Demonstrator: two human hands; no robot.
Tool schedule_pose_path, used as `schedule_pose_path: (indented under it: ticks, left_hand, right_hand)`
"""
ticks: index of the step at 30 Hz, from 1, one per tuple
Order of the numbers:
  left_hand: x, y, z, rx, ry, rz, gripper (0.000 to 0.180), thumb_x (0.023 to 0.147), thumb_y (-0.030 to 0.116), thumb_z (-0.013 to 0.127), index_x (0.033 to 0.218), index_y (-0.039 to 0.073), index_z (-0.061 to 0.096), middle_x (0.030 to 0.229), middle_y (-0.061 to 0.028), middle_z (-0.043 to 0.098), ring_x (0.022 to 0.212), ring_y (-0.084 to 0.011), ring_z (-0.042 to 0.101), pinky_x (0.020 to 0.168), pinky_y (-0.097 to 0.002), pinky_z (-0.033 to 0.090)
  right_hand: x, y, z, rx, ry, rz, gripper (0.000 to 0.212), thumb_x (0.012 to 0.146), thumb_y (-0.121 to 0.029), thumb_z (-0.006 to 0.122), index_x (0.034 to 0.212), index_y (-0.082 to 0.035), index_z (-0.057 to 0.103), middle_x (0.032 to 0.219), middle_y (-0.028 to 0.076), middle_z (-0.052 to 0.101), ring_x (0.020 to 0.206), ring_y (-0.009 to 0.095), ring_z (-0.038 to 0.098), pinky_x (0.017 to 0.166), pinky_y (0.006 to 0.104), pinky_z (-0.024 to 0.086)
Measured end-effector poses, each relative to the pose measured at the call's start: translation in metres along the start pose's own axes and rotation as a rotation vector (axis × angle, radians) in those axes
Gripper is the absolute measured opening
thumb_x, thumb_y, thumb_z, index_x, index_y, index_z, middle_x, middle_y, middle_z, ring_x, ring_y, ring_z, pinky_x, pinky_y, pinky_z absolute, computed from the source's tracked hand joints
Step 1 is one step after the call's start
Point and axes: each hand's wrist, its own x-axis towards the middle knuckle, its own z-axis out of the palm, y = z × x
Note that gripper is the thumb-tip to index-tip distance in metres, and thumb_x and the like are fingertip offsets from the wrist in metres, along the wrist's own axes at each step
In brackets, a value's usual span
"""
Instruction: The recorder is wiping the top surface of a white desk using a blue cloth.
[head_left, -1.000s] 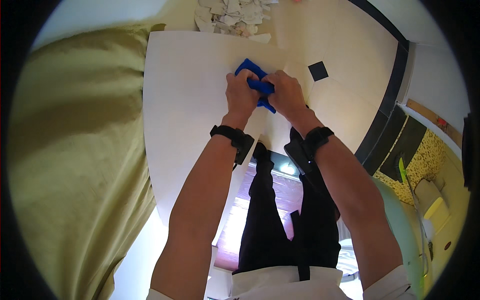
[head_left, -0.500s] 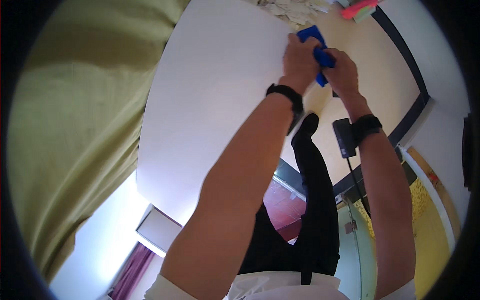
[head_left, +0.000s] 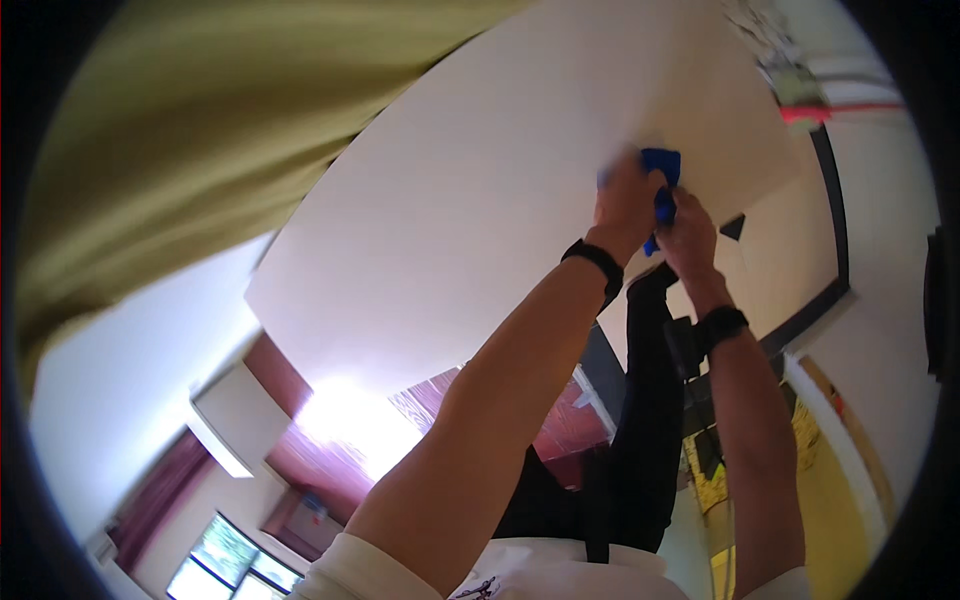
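Both my hands hold a bunched blue cloth (head_left: pixel 661 163) over the right part of a large white flat surface (head_left: pixel 470 200). My left hand (head_left: pixel 628 205) is closed on the cloth's left side, its fingertips blurred by motion. My right hand (head_left: pixel 690 238) grips the cloth's lower part, thumb against it. The two hands are close together, and part of the cloth is hidden between them. Each wrist wears a black band, and a dark box-shaped device (head_left: pixel 684 348) sits by the right one.
An olive-green curtain-like fabric (head_left: pixel 200 140) hangs along the left edge of the white surface. Crumpled pale scraps (head_left: pixel 760 40) and a red item (head_left: pixel 805 114) lie at the far right. My black-clad leg (head_left: pixel 650 420) is below the hands. A window (head_left: pixel 228 560) shows at lower left.
The view has swung, so more of the room shows at lower left. My hands and the blue cloth appear lower and slightly further right, both still gripping it.
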Motion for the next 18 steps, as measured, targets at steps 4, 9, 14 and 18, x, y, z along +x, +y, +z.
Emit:
schedule_pose_path:
  ticks: [4, 9, 14, 18]
  left_hand:
    - [-0.073, -0.088, -0.078, -0.082, 0.099, -0.174, 0.04, 0.072, 0.0, 0.077, 0.105, 0.021, 0.073, 0.118, -0.015, 0.052, 0.112, -0.0381, 0.059, 0.091, -0.0455, 0.054]
    - [-0.181, -0.196, -0.161, -0.18, 0.319, -0.365, 0.043, 0.069, -0.004, 0.076, 0.104, 0.02, 0.073, 0.115, -0.0141, 0.055, 0.112, -0.037, 0.059, 0.091, -0.0448, 0.053]
    - [-0.304, -0.284, -0.216, -0.075, 0.541, -0.516, 0.051, 0.053, -0.004, 0.083, 0.099, 0.016, 0.072, 0.109, -0.0134, 0.056, 0.11, -0.0379, 0.055, 0.093, -0.0449, 0.051]
    - [-0.413, -0.341, -0.245, 0.038, 0.797, -0.615, 0.05, 0.069, -0.002, 0.074, 0.116, 0.015, 0.073, 0.126, -0.0176, 0.059, 0.118, -0.0394, 0.055, 0.103, -0.0447, 0.047]
  right_hand:
    - [-0.028, -0.118, 0.046, 0.048, -0.1, -0.161, 0.037, 0.077, -0.009, 0.076, 0.111, -0.007, 0.063, 0.099, 0.019, 0.067, 0.091, 0.045, 0.068, 0.079, 0.0524, 0.056]
    - [-0.081, -0.254, 0.121, 0.085, -0.227, -0.414, 0.038, 0.074, -0.009, 0.08, 0.108, -0.009, 0.061, 0.099, 0.019, 0.066, 0.091, 0.044, 0.066, 0.077, 0.0511, 0.055]
    - [-0.154, -0.367, 0.194, 0.165, -0.404, -0.651, 0.04, 0.073, -0.011, 0.082, 0.106, -0.007, 0.059, 0.098, 0.018, 0.066, 0.091, 0.042, 0.067, 0.076, 0.0513, 0.055]
    - [-0.226, -0.462, 0.248, 0.258, -0.53, -0.787, 0.034, 0.076, -0.012, 0.078, 0.103, -0.005, 0.059, 0.094, 0.021, 0.068, 0.086, 0.042, 0.069, 0.072, 0.053, 0.056]
